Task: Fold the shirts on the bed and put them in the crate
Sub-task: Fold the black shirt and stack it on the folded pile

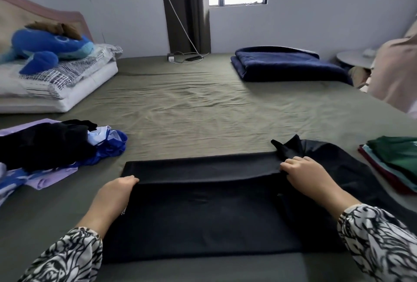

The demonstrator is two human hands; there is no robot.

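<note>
The bed (180, 110), covered in an olive-green sheet, fills most of the view, and everything else sits in relation to the black shirt (203, 216) spread flat on its near edge. That shirt lies crosswise with its far long edge folded over toward the person, and one sleeve (291, 146) sticks up past the fold at the right end. Well beyond the shirt, toward the far right, rests a folded navy blanket (286, 63); far off to its left a blue plush toy (47, 49) lies on striped bedding. Left of the shirt sits a loose pile of unfolded clothes (52, 148) in black, blue and lilac, and to its right a neat stack of folded shirts (397, 162) with a green one on top. The left hand (117, 193) pinches the folded edge at the shirt's left end, fingers curled over the cloth. The right hand (309, 175) grips the same fold at the right end, beside the sleeve, knuckles bent.
</note>
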